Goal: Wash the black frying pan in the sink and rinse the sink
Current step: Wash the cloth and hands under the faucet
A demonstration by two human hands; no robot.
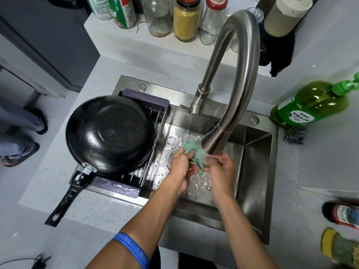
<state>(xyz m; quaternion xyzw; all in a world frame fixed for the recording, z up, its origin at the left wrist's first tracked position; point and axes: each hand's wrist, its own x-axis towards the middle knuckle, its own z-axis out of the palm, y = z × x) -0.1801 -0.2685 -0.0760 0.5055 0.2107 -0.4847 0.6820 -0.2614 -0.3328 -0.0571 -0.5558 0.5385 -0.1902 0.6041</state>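
The black frying pan [109,133] lies upside down on a purple drying rack [124,190] across the left side of the steel sink [256,171], its handle pointing toward the lower left. Under the tall faucet [239,78], water runs onto a green cloth [194,152]. My left hand [179,166] grips the cloth's left side and my right hand [220,167] holds its right side, both above the drain. The faucet head hides part of the cloth.
A green dish soap bottle [310,103] and a steel scourer [295,134] sit on the counter right of the sink. Jars and bottles [186,18] line the back ledge. Two more bottles [342,216] stand at the lower right. A person's feet [21,136] are at the left.
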